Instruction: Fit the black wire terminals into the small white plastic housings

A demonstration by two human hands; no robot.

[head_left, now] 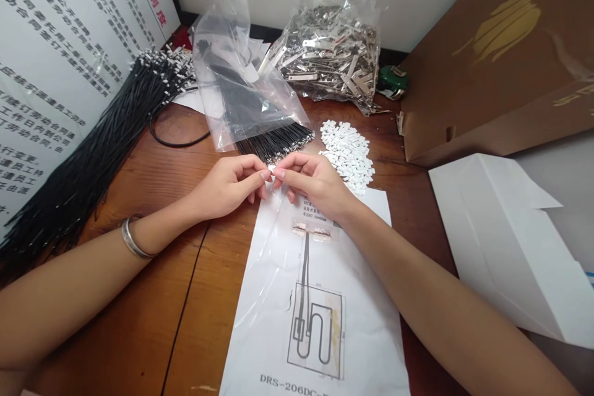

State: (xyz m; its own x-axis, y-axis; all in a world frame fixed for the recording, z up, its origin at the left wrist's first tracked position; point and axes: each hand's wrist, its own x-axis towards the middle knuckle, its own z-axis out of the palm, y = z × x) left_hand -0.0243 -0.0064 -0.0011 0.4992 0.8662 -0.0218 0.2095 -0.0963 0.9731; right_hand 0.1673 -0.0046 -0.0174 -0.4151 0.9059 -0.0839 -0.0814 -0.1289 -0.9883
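My left hand (234,185) and my right hand (313,184) meet fingertip to fingertip above the top of a printed sheet (260,284). Both are closed in a pinch. A small white connector housing (271,168) shows between the fingertips, mostly covered by my right fingers. What my left fingers pinch is too small and hidden to make out. Just beyond the hands, short black wires (278,139) with bare metal ends stick out of a clear plastic bag (216,117). A heap of white connector housings (346,151) lies to the right of them.
A long bundle of black wires (93,154) with white ends leans along the left panel. At the back are a clear bag of metal strips (329,52) and a green tape measure (393,81). A brown box (501,62) and a folded white carton (505,247) stand right.
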